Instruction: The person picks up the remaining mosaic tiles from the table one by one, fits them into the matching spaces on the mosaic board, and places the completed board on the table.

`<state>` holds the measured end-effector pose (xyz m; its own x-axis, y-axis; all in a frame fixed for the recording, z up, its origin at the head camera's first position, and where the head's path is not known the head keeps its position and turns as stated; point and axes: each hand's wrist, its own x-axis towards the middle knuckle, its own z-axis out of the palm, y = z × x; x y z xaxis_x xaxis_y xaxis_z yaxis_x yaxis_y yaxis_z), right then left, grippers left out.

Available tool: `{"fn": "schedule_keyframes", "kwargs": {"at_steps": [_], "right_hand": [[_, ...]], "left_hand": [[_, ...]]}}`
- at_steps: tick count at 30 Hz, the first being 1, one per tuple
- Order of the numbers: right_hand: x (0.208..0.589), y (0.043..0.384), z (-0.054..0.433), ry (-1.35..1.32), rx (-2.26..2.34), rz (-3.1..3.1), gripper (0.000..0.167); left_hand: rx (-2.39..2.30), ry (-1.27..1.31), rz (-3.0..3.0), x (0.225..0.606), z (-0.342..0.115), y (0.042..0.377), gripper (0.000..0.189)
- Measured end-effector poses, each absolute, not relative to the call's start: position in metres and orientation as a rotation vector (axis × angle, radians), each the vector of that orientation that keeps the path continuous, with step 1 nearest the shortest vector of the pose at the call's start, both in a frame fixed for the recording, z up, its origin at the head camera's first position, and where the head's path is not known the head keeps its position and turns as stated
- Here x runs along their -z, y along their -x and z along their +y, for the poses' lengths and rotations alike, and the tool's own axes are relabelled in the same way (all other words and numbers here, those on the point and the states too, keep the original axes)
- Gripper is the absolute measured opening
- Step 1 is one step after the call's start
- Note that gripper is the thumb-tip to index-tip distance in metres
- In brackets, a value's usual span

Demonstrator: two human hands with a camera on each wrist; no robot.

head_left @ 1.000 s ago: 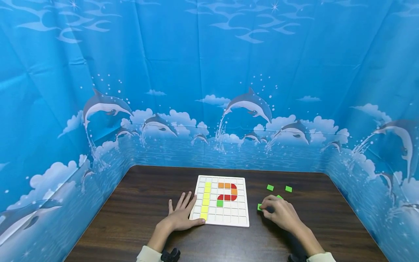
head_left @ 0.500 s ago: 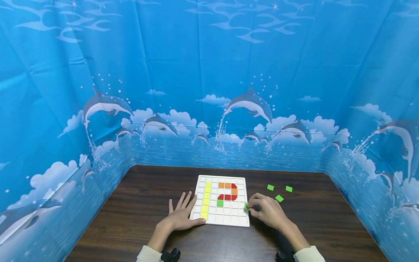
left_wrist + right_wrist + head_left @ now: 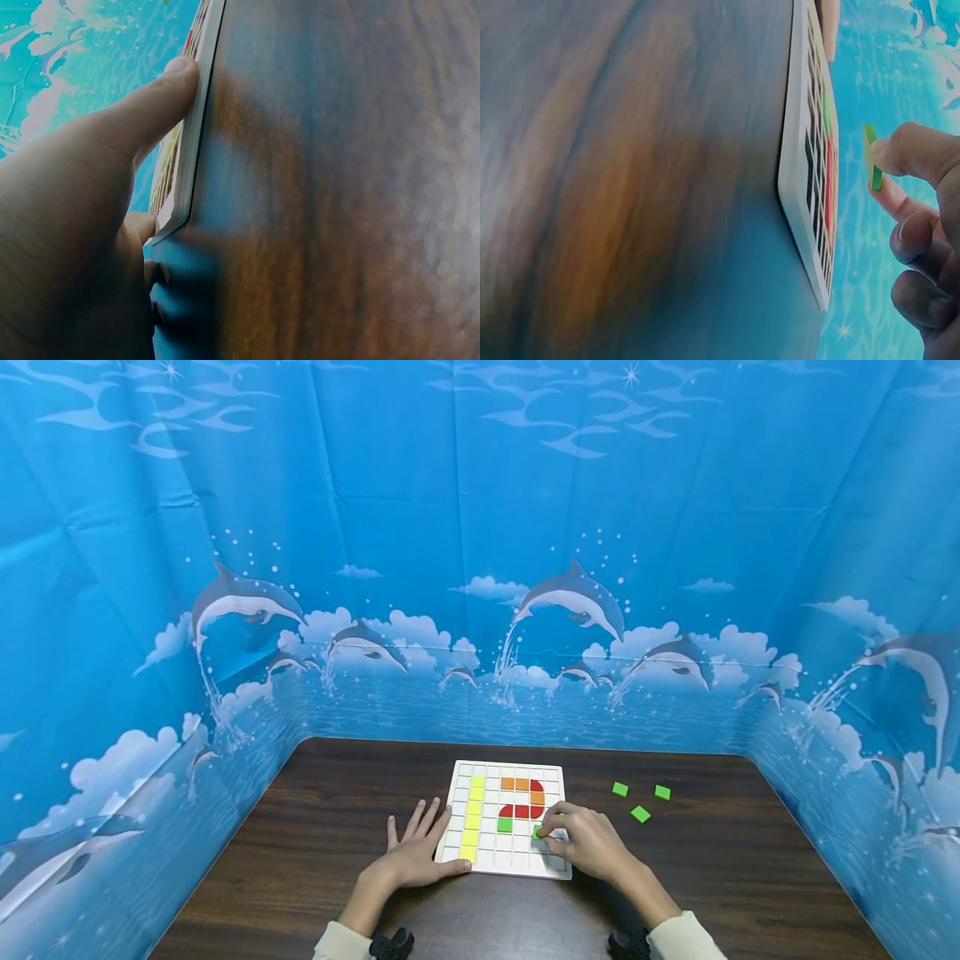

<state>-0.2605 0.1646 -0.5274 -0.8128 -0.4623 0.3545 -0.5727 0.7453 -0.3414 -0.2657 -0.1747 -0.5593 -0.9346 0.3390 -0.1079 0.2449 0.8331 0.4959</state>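
Note:
A white square grid board (image 3: 517, 865) lies on the dark wooden table. Yellow square tiles (image 3: 472, 822) run down its left side; orange and red tiles (image 3: 537, 798) form a curve at the upper right, with one green tile (image 3: 505, 825) below the curve's left end. My left hand (image 3: 412, 858) rests spread at the board's left edge, its thumb along the near left corner. Between thumb and forefinger my right hand (image 3: 587, 839) pinches another green square tile (image 3: 873, 157), held above the right part of the board. The right wrist view shows this tile raised off the grid.
To the right of the board lie three loose green tiles (image 3: 641, 814) on the table (image 3: 720, 860). A blue curtain (image 3: 480, 568) printed with dolphins surrounds the table at the back and sides.
My right hand has picked up a green tile from the table and carried it left, over the board. The left hand stays where it was.

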Motion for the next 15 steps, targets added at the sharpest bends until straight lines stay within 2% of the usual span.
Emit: {"fn": "schedule_keyframes", "kwargs": {"at_steps": [15], "right_hand": [[0.531,0.267,0.128,-0.938,-0.618,-2.683,0.005]], "left_hand": [[-0.659,-0.421,2.841,0.571,-0.177,0.274,0.119]]}}
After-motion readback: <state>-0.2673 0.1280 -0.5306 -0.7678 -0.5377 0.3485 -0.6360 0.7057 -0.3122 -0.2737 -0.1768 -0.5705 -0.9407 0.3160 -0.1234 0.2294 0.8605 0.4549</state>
